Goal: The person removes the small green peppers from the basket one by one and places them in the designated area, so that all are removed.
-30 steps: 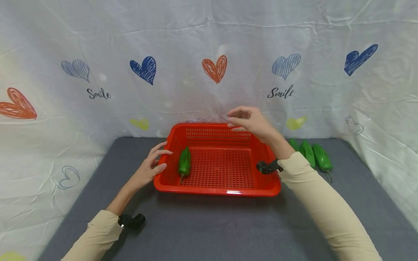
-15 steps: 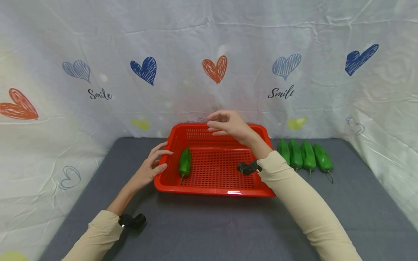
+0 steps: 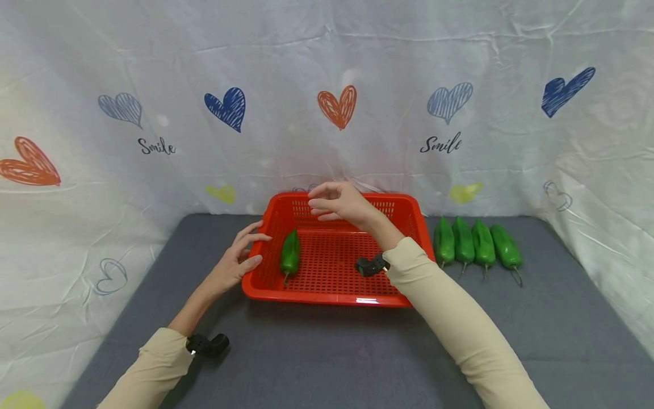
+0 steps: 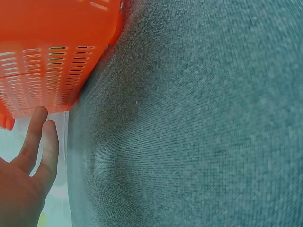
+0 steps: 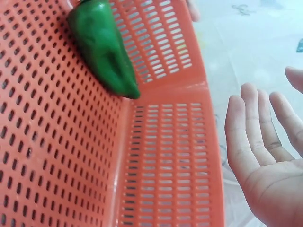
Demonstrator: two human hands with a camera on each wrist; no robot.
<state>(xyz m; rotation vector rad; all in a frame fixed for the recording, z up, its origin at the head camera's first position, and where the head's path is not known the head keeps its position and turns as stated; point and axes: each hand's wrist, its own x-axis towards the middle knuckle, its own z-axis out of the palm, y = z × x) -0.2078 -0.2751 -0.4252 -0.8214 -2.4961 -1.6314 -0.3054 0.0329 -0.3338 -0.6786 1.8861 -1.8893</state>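
A red plastic basket [image 3: 317, 297] with slotted walls and a perforated floor sits in the middle of the table. One green pepper [image 3: 290, 254] lies inside along the left side, stem toward the front. My left hand [image 3: 231, 266] rests on the basket's left rim; the left wrist view shows extended fingers [image 4: 33, 139] beside its outer wall. Above the back part of the basket hovers my right hand [image 3: 344, 204], fingers relaxed and holding nothing. In the right wrist view the pepper [image 5: 102, 49] appears apart from that hand [image 5: 270, 161].
Several green peppers [image 3: 464, 240] lie in a row on the table right of the basket, stems toward the front. A grey cloth [image 3: 327, 358] covers the table. Behind hangs a white curtain [image 3: 286, 62] printed with hearts.
My right hand has moved left and slightly lower over the basket, uncovering more of the pepper row at right. The left hand, basket and inside pepper have stayed put.
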